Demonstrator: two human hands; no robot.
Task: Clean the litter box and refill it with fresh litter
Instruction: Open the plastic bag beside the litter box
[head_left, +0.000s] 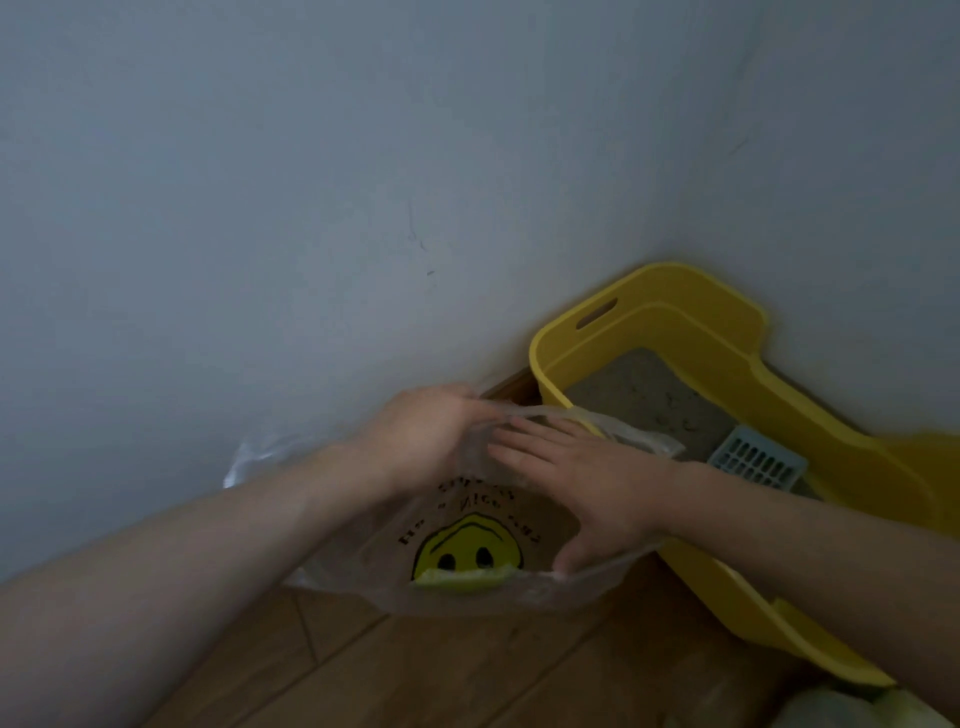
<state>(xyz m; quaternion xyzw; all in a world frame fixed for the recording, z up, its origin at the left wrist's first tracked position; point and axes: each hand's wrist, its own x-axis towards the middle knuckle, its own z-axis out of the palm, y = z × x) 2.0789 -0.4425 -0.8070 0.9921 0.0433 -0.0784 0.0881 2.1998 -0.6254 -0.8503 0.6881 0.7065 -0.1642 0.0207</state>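
A clear plastic bag (467, 577) printed with a yellow smiley face hangs in front of me, just left of the yellow litter box (727, 332). My left hand (421, 431) grips the bag's top edge. My right hand (582, 483) lies against the bag's mouth with fingers straight and thumb spread down over the plastic. Grey litter (649, 395) fills the box's pan. A pale blue slotted scoop (756, 460) rests on the litter near my right wrist.
The litter box stands in a corner against a pale wall (363, 208). Wooden floor (467, 670) runs below the bag. A pale crumpled bag or cloth (857, 709) shows at the bottom right edge.
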